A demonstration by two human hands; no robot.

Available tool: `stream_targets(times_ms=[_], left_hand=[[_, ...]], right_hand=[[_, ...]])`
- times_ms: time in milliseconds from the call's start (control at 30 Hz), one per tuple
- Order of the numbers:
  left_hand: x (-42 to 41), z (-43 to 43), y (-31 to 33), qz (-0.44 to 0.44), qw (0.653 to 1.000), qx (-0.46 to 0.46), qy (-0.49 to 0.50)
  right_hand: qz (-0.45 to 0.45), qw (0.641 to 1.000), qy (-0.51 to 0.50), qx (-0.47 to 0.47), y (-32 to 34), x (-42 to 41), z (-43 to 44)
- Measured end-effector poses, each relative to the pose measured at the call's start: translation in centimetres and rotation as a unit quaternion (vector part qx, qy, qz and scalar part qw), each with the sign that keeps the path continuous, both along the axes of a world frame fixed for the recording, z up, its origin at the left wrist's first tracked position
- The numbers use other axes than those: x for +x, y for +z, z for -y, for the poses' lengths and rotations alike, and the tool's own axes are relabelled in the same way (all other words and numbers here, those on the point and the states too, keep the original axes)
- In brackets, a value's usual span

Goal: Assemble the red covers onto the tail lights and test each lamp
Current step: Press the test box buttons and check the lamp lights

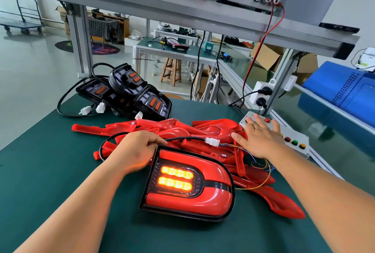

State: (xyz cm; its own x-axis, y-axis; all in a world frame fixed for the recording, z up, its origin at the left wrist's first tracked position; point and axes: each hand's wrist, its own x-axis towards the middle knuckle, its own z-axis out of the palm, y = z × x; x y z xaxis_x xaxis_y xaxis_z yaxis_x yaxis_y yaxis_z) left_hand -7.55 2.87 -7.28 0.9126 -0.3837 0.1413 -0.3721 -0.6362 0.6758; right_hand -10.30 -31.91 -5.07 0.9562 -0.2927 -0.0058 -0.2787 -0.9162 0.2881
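– Grip, left hand (140, 151)?
– Fingers curled on lit tail light (203, 202), left edge, lower centre; right hand (261, 139) flat, fingers spread, resting on button box (298, 134) at right

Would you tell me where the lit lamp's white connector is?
Head view, centre: the white connector lies over the red covers, between left hand and right hand.
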Motion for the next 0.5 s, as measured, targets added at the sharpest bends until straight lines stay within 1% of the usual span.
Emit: stream_targets(times_ms=[133, 500], left_hand=[[0.11, -0.08, -0.25, 0.01, 1.0, 0.002, -0.004], [0.25, -0.22, -0.58, 0.02, 1.0, -0.006, -0.007]], right_hand=[[-0.012, 0.999, 0.004, -0.029, 0.15, 0.12, -0.21], [-0.013, 0.999, 0.004, -0.042, -0.08, 0.0, -0.41]])
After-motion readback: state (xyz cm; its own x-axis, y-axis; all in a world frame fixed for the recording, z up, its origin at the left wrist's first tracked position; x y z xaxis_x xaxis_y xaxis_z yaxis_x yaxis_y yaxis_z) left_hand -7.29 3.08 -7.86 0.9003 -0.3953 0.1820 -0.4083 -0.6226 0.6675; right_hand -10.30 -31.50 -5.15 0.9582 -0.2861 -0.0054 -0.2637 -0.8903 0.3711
